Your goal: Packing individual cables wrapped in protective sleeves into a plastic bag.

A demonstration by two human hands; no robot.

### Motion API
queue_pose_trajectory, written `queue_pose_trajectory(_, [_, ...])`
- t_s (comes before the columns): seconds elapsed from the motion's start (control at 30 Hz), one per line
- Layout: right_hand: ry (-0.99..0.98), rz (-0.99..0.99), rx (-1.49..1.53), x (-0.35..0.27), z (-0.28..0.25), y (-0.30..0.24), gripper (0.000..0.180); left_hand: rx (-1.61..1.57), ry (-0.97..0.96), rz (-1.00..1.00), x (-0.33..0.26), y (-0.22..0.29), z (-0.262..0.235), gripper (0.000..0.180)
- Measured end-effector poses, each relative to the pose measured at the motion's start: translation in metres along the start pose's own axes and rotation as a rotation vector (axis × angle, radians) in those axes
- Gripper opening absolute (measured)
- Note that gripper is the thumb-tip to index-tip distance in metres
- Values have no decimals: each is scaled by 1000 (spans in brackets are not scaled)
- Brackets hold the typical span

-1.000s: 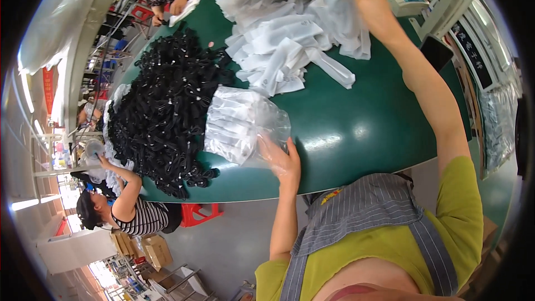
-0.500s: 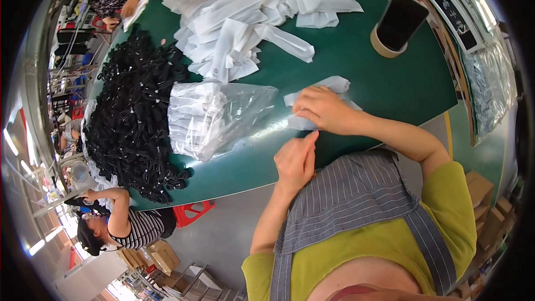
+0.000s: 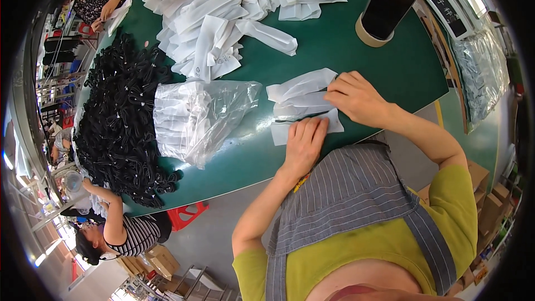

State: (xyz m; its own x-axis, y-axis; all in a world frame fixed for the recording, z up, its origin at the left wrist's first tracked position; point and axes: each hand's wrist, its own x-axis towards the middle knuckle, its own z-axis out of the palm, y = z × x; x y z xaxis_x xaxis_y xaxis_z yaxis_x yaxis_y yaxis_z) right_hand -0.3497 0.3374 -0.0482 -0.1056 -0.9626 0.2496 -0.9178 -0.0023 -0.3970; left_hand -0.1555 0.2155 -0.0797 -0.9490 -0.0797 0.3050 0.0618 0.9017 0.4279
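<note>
Three white pouches lie side by side on the green table in front of me: a far pouch (image 3: 304, 84), a middle pouch (image 3: 301, 104) and a near pouch (image 3: 334, 122). My left hand (image 3: 305, 142) has its fingers bent together over the near pouch, gripping it against the table; its thumb is hidden. At the right ends of the far and middle pouches, my right hand (image 3: 359, 99) is closed, its fingertips pinching the middle pouch's end. A thin dark strip shows between the middle and near pouches.
A clear plastic bag (image 3: 223, 103) of stacked white pouches lies to the left, beside a heap of black cables (image 3: 120, 122). Loose white pouches (image 3: 223, 11) pile up at the back. A phone (image 3: 388, 8) leans on a tape roll (image 3: 370, 33). Two people work at the left.
My right hand has moved right, off the tops of the pouches to their ends. My left hand has come forward onto the near pouch. The view has shifted slightly.
</note>
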Motion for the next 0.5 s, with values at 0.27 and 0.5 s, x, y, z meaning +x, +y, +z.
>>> queue_pose_trajectory(0.27, [15,-15,-4,3,14,-2,35,25,33,72,-12,-9,1,40])
queue_pose_trajectory(0.5, [-101,127,392,21,7,3,34,130,145,105,10,-19,-1,34])
